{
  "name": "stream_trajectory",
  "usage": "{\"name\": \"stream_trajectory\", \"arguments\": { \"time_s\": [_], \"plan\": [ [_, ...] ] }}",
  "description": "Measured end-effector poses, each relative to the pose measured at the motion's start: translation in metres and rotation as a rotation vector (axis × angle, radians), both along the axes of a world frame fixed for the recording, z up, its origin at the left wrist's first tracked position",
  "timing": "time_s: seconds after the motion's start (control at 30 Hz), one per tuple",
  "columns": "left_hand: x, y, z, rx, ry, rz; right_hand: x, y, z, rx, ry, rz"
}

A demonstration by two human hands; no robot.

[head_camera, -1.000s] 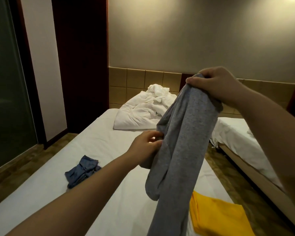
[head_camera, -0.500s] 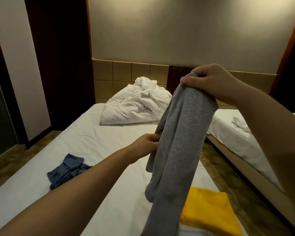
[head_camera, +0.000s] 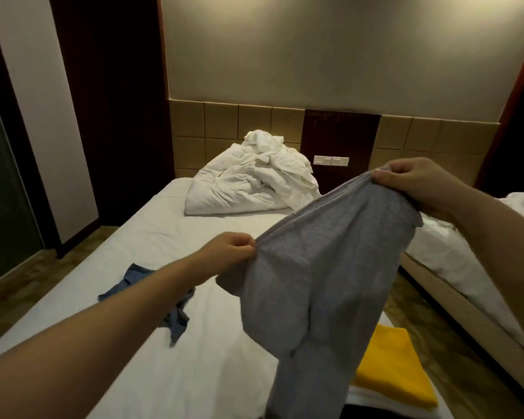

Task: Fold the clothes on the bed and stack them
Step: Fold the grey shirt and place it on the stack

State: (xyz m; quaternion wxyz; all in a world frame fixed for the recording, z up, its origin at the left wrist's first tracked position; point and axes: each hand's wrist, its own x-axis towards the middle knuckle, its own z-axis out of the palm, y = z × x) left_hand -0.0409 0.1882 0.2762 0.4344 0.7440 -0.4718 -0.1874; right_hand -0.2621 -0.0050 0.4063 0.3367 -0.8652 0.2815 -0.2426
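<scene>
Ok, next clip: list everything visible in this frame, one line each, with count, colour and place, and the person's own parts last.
grey garment: 1, grey, held up in the air over the bed, hanging down
blue garment: 1, dark blue, crumpled on the sheet at left, partly behind the left forearm
yellow garment: 1, yellow, folded flat on something white at the bed's near right corner
duvet: 1, white, bunched at the head of the bed
bed: 1, white sheet, centre
second bed: 1, white bedding, right
wall switch plate: 1, white, on the dark headboard panel
left hand: pinching the grey garment's top edge
right hand: gripping the same edge, higher
</scene>
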Motion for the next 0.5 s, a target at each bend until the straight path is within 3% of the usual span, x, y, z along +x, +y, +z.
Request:
{"name": "stream_trajectory", "arguments": {
  "time_s": [0.13, 0.27, 0.4, 0.5],
  "plan": [
    [0.005, 0.022, 0.036, -0.090, -0.054, 0.071, 0.004, 0.000, 0.001, -0.134, -0.007, -0.043],
    [-0.003, 0.040, 0.076, -0.315, -0.016, 0.186, 0.017, 0.015, 0.015, -0.268, -0.319, -0.107],
    [-0.011, 0.041, 0.054, -0.222, -0.253, 0.258, 0.036, 0.035, 0.016, -0.483, -0.294, -0.096],
    [-0.009, 0.050, 0.047, -0.338, -0.210, 0.378, 0.039, 0.043, 0.021, -0.516, -0.378, -0.121]
  ]
}}
